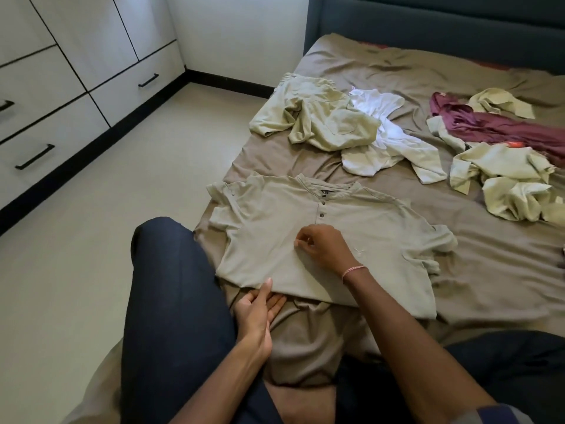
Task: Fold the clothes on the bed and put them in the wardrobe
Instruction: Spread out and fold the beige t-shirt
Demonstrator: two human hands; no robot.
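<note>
Shirt (pixel 260 240) lay flat, front up, on the bed (pixel 489 270) at centre frame, collar toward the top. Right hand (pixel 321 246) pinched the cloth with curled fingers just below the buttons. Left hand (pixel 260 307) was at the lower hem, thumb on top, fingers straight at the edge: a loose pinch. Judgement: light, soft, limp knit that will sag and crease; take it at shoulder seam and hem, not mid-panel. Unfolded clothes (pixel 330 123) lay upper centre and right; wardrobe (pixel 61 87) upper left.
</note>
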